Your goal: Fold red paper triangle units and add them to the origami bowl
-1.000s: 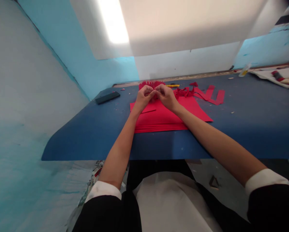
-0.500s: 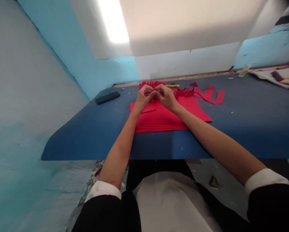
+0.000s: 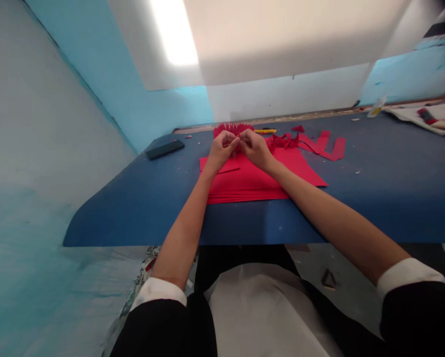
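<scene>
Both hands meet over a stack of red sheets point(image 3: 252, 186) on the blue table. My left hand point(image 3: 224, 148) is pinched, its fingertips at a small red piece point(image 3: 237, 138). From the other side my right hand point(image 3: 255, 148) pinches at the same spot, fingertips almost touching the left ones. The piece is small and mostly hidden by the fingers. Just behind the hands is a spiky, fringed red paper shape point(image 3: 233, 129). A smaller red strip point(image 3: 227, 169) lies on the stack beside my left wrist.
Folded red paper pieces point(image 3: 284, 142) and red strips point(image 3: 334, 148) lie right of the stack. Behind is a yellow cutter point(image 3: 266, 131). A dark block point(image 3: 165, 149) rests at left. A small bottle point(image 3: 376, 107) and a red-and-black tool point(image 3: 426, 117) are far right.
</scene>
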`<move>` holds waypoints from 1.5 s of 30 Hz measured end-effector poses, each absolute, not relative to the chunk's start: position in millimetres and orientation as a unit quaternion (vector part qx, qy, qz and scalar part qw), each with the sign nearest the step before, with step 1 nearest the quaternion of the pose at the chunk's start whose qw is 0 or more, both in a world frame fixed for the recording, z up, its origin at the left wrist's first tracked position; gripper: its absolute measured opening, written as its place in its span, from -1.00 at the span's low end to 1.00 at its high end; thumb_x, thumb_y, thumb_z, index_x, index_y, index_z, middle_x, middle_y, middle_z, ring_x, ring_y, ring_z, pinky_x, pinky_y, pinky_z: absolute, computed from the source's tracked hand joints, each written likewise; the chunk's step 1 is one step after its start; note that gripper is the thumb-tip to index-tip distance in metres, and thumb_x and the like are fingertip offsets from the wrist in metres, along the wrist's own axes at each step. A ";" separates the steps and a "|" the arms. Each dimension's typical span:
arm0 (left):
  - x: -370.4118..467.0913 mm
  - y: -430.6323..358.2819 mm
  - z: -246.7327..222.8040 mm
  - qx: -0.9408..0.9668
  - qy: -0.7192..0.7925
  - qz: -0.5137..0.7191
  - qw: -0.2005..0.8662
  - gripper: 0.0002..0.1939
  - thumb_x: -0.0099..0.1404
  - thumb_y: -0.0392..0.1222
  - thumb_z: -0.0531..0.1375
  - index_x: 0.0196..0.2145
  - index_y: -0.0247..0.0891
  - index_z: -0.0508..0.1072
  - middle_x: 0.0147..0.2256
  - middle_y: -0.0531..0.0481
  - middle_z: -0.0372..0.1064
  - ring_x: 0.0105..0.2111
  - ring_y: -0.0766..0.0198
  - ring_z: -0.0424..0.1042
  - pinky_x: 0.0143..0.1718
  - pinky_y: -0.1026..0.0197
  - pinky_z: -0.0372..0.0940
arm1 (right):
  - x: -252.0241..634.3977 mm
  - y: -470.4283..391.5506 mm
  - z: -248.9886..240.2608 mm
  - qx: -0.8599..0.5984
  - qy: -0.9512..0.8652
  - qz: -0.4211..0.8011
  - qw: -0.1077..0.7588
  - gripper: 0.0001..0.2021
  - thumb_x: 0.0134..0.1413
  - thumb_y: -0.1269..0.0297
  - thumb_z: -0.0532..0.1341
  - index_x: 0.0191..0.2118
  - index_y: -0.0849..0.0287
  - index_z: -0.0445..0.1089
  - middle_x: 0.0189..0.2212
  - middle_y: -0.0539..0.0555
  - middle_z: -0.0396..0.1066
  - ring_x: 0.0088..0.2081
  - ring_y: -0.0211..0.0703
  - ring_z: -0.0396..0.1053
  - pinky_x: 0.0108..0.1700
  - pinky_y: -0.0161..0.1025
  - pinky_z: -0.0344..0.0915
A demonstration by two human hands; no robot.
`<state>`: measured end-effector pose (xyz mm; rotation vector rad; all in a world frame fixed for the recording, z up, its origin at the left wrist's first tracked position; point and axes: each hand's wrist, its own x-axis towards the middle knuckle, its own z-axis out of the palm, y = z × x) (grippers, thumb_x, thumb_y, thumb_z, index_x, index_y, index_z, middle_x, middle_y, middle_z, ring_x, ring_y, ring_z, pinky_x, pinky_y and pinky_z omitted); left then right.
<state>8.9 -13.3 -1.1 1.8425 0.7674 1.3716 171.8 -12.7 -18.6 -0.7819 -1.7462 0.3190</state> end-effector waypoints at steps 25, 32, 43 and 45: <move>8.4 -12.0 -2.6 0.733 0.323 0.523 0.289 -0.64 0.43 -0.09 0.36 -0.40 -0.18 0.26 -0.48 0.14 0.33 -0.46 0.38 0.40 -0.36 0.32 0.32 | 171.5 -17.9 -18.9 -0.330 -0.770 0.180 0.516 -0.85 0.24 0.34 0.18 -0.28 0.03 0.14 -0.47 -0.06 0.30 -0.42 -0.20 0.24 -0.30 -0.21 0.15; 8.2 -8.3 -5.7 0.735 0.312 0.518 0.308 -0.60 0.43 -0.06 0.36 -0.41 -0.16 0.24 -0.50 0.16 0.27 -0.56 0.40 0.32 -0.47 0.30 0.23 | 171.7 -22.8 -16.6 -0.322 -0.781 0.191 0.500 -0.84 0.22 0.39 0.14 -0.25 0.01 0.11 -0.50 -0.09 0.29 -0.44 -0.21 0.23 -0.32 -0.22 0.14; 7.6 -6.0 -6.5 0.737 0.315 0.527 0.283 -0.53 0.42 0.09 0.36 -0.44 -0.17 0.24 -0.52 0.15 0.29 -0.52 0.38 0.32 -0.44 0.31 0.24 | 169.8 -27.8 -11.8 -0.355 -0.779 0.143 0.497 -0.76 0.14 0.49 0.18 -0.32 0.02 0.10 -0.50 -0.07 0.27 -0.45 -0.20 0.18 -0.32 -0.18 0.05; 6.7 -5.2 -6.4 0.737 0.315 0.528 0.280 -0.53 0.42 0.11 0.36 -0.44 -0.17 0.25 -0.53 0.14 0.30 -0.52 0.37 0.33 -0.45 0.31 0.22 | 169.8 -27.6 -11.0 -0.358 -0.772 0.125 0.510 -0.76 0.15 0.49 0.19 -0.34 0.03 0.11 -0.50 -0.06 0.26 -0.45 -0.20 0.17 -0.31 -0.17 0.06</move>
